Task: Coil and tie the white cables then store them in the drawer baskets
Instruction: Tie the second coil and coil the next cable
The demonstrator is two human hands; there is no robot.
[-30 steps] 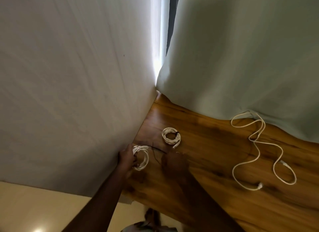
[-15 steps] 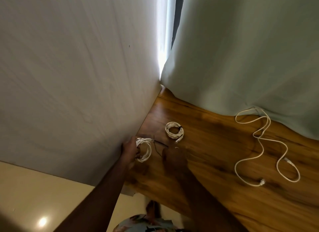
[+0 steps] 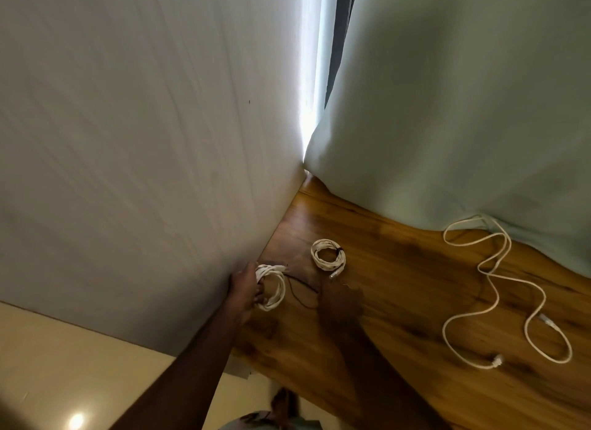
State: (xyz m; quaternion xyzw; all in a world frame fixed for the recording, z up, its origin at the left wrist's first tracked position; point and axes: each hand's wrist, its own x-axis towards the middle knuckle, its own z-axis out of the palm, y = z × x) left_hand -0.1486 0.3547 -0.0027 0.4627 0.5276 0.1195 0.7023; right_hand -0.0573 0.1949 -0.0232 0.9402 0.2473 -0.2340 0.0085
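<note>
L hand (image 3: 246,285) round coil (image 3: 271,287) (R blurred)

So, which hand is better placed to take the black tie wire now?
Right hand: it lies blurred beside the black tie, while the left hand grips the coiled cable.

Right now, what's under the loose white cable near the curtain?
Bare wooden tabletop lies under the loose cable. Its far end runs under the curtain hem, hidden there.

Your right hand (image 3: 340,301), blurred, slid in along the wooden table (image 3: 399,301) toward the black tie (image 3: 299,285) trailing beside your left hand's (image 3: 246,288) gripped coil (image 3: 271,288).
</note>
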